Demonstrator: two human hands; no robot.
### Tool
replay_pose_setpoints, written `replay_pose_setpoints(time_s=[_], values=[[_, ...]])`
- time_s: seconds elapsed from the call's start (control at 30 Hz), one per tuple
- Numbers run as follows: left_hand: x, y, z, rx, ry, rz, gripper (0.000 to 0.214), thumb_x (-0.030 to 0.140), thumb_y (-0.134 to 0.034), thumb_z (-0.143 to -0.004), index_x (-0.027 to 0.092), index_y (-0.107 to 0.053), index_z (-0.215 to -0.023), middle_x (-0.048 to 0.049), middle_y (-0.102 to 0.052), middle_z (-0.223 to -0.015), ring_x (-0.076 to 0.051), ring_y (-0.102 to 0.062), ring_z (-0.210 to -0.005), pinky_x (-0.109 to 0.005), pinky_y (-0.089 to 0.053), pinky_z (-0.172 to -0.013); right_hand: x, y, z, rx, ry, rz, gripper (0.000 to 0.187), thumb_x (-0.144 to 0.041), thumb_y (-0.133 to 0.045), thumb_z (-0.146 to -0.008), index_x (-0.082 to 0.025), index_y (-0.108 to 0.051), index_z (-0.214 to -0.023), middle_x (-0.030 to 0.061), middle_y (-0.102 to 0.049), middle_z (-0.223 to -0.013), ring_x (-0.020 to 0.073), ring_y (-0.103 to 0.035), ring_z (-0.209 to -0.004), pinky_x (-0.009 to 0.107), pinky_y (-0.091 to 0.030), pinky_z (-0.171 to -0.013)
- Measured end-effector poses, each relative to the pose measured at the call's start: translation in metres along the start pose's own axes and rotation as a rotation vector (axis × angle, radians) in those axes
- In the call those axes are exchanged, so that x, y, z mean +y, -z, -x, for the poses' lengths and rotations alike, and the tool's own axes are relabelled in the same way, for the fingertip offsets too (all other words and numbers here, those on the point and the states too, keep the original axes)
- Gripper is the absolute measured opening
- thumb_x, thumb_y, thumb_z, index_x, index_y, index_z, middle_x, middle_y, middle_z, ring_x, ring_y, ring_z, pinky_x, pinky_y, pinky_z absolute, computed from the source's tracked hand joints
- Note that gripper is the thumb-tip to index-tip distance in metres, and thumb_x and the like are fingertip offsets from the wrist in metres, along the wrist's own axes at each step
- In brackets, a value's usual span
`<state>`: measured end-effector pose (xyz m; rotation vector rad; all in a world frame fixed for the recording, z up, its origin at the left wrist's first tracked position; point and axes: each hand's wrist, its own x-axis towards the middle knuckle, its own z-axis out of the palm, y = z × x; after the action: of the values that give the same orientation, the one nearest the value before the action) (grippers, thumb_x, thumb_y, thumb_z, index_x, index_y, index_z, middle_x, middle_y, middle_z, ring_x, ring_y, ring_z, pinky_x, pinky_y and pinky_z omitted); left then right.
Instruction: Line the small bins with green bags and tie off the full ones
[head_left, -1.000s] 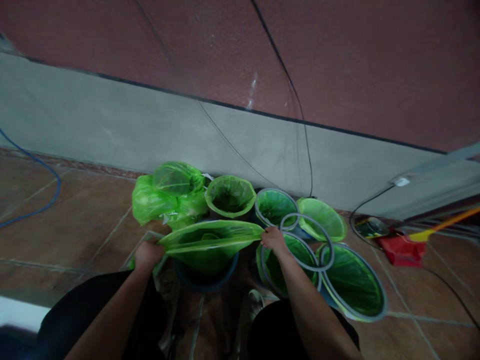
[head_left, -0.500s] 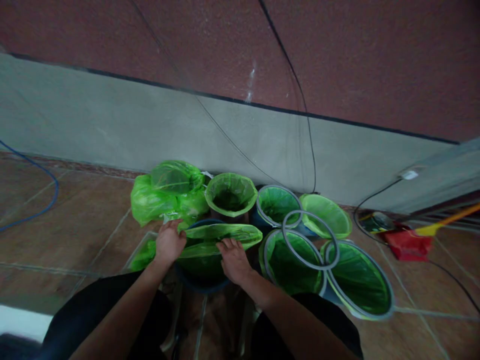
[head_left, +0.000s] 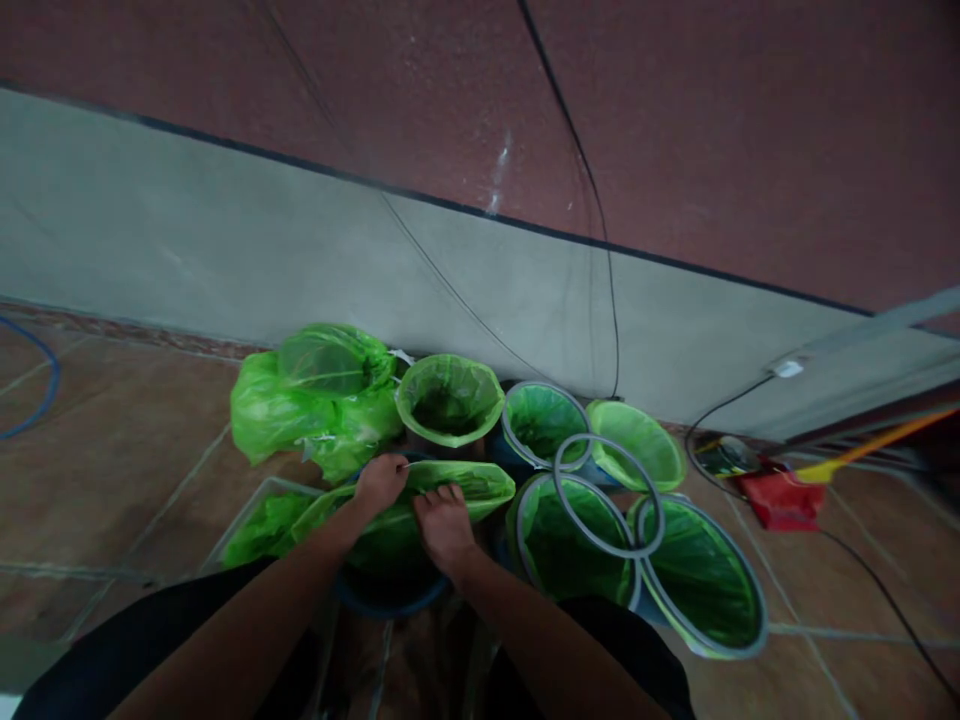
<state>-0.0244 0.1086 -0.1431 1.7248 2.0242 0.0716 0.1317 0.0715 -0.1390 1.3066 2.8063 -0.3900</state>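
A green plastic bag [head_left: 469, 483] lies stretched over a dark blue bucket [head_left: 390, 592] right in front of me. My left hand [head_left: 381, 482] is closed in a pinch on the bag's upper edge. My right hand [head_left: 444, 518] lies close beside it on the same bag, fingers curled into the plastic. A loose grey ring [head_left: 607, 495] rests across the rims of lined buckets to the right.
Several green-lined buckets [head_left: 701, 575] stand in a cluster by the grey wall [head_left: 225, 250]. A heap of green bags [head_left: 315, 395] lies at the left. A tray of bags [head_left: 262, 525], a red dustpan [head_left: 780, 500], a yellow handle and cables lie on the tiled floor.
Both hands have moved inward from the bag's far ends to its middle. The stretched bag mouth has slackened and dropped onto the bucket. The view has shifted slightly.
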Motion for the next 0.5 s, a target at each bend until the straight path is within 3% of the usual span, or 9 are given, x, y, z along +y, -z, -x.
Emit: replay_pose_setpoints(time_s=[0.17, 0.3, 0.43, 0.5], values=[[-0.001, 0.05, 0.016, 0.125, -0.091, 0.164, 0.029, 0.027, -0.049, -0.092, 0.02, -0.076, -0.097, -0.0054, -0.077, -0.105, -0.019, -0.068, -0.099, -0.027, -0.048, -0.093, -0.004, 0.039, -0.003, 0.245, -0.107, -0.319, 0.019, -0.02, -0.05, -0.091, -0.022, -0.069, -0.093, 0.006, -0.071, -0.096, 0.023, -0.06, -0.098, 0.038, -0.042, -0.092], [0.001, 0.094, 0.047, 0.278, -0.09, 0.572, 0.021, 0.031, -0.06, -0.083, 0.019, -0.077, -0.088, -0.0037, -0.078, -0.098, -0.02, -0.069, -0.094, -0.03, -0.049, -0.095, -0.004, 0.072, 0.0, 0.455, -0.122, -0.946, 0.021, -0.03, -0.049, -0.091, -0.02, -0.069, -0.09, 0.0049, -0.072, -0.094, 0.0192, -0.065, -0.094, 0.034, -0.047, -0.091], [0.008, 0.124, 0.079, 0.343, -0.038, 1.118, 0.024, 0.038, -0.073, -0.069, 0.019, -0.076, -0.084, -0.0032, -0.078, -0.091, -0.022, -0.069, -0.095, -0.035, -0.051, -0.095, 0.002, 0.1, 0.008, 0.396, -0.198, -1.696, 0.031, -0.048, -0.055, -0.087, -0.019, -0.066, -0.093, 0.0007, -0.068, -0.074, 0.0155, -0.065, -0.071, 0.031, -0.053, -0.075], [0.014, 0.131, 0.089, 0.336, -0.055, 1.317, 0.027, 0.039, -0.079, -0.062, 0.019, -0.076, -0.079, -0.0043, -0.078, -0.089, -0.023, -0.069, -0.096, -0.036, -0.05, -0.096, 0.005, 0.106, 0.009, 0.338, -0.25, -1.863, 0.039, -0.055, -0.056, -0.085, -0.018, -0.064, -0.095, -0.003, -0.06, -0.063, 0.0108, -0.054, -0.052, 0.027, -0.05, -0.059]])
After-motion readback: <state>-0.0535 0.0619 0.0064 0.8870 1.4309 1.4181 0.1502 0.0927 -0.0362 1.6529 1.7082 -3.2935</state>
